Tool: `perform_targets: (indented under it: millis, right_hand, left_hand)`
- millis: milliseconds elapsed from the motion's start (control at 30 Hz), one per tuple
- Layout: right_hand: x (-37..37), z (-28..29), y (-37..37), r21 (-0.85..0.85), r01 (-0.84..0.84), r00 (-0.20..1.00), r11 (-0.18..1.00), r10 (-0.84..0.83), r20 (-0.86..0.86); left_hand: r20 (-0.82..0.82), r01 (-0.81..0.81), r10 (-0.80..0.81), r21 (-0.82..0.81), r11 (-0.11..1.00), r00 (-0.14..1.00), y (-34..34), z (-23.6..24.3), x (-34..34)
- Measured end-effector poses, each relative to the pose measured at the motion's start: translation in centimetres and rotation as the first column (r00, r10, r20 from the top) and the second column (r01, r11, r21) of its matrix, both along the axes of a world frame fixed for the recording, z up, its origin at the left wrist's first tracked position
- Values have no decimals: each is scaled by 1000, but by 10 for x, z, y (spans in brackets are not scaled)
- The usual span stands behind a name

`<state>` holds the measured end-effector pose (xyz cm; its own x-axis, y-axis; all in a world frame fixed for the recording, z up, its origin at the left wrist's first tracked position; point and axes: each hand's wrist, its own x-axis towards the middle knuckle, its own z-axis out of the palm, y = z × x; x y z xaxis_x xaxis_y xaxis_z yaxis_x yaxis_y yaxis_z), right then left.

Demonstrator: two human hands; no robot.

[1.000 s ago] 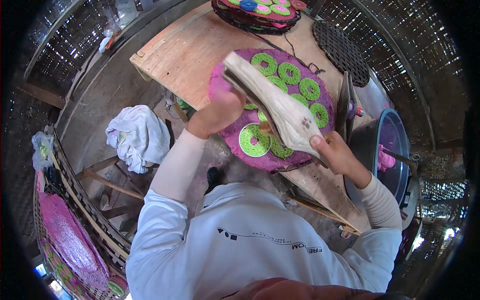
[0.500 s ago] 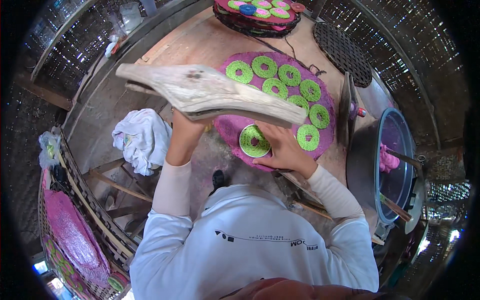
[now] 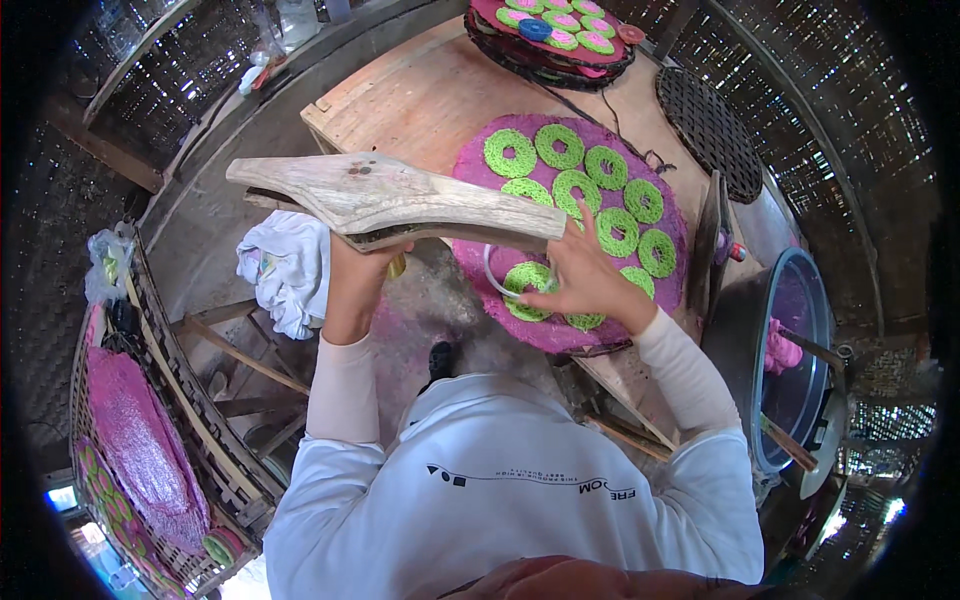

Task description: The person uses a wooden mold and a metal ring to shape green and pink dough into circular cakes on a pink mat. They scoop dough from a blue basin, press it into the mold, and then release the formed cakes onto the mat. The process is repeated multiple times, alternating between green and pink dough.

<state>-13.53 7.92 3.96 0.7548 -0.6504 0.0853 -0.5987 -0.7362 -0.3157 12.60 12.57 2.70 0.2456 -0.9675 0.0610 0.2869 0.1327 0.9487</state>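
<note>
Table (image 3: pixel 400 110), pink mass (image 3: pixel 779 350) in tub (image 3: pixel 735 325), right hand (image 3: pixel 590 278) by white hoop (image 3: pixel 487 268).

A crumpled white cloth (image 3: pixel 285 265) is located on the left. A plastic bag (image 3: pixel 106 266) is positioned farther left. A dark woven tray (image 3: pixel 708 132) is located near the wall (image 3: pixel 825 105).

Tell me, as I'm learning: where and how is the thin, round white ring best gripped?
The thin, round white ring is likely best pinched by its outer rim, from the right: it's a narrow open hoop that one hand can span, and the right hand is at that side.
</note>
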Motion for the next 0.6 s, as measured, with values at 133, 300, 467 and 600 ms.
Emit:
perform_targets:
  millis: [133,300,467,600]
  right_hand:
    - [25,-25,-27,-62,-139,984,988,145,103]
    - [31,-41,-38,0,-159,983,987,158,88]
    - [18,-34,-40,77,-89,982,993,75,175]
    - [12,33,-46,704,-195,626,683,-466,625]
  left_hand:
    - [-13,-2,3,3,1000,1000,-2,4,0]
    - [6,-26,26,0,1000,1000,-2,4,3]
    - [28,48,-48,14,999,998,-8,7,10]
    - [530,43,49,-160,986,846,-21,8,-3]
